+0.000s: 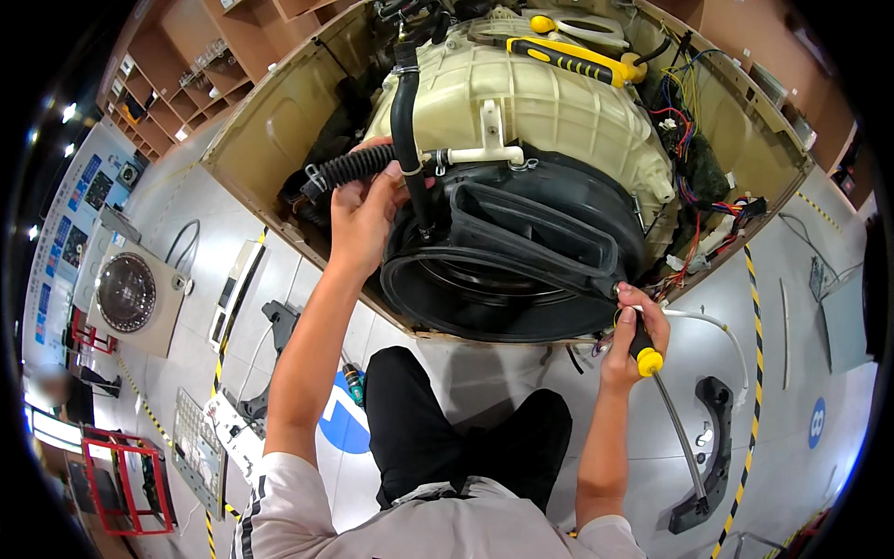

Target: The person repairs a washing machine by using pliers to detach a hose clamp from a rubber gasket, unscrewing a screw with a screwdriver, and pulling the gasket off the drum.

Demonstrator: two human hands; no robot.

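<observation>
One opened washing machine [279,121] fills the upper middle of the frame, lying with its beige cabinet walls spread around a cream plastic tub [521,102]. At the front of that tub, in the centre of the frame, sits the black rubber door gasket [503,270], a wide ring with a folded lip facing the person. A black hose [406,112] runs down the tub's left side from the top of the frame, and a ribbed black hose [349,169] branches off to the left, just beside a white plastic fitting [480,154]. Coloured wires [684,112] hang along the tub's right side. A yellow-and-black tool [568,58] lies on top of the tub near the upper edge. Lower down, the grey floor [819,307] carries yellow-and-black striped tape; a black curved part [715,447] lies on it at the lower right, and a detached front panel with a round door [130,293] rests at the left. The person's dark trousers [447,429] show at the bottom centre. The left hand [365,214] sits at centre left, its grip closed around the ribbed hose where it meets the upright hose. The right hand [633,335], at centre right, has its grip wrapped around a screwdriver [638,340] with a black-and-yellow handle, the tip set against the gasket's right-hand rim.
</observation>
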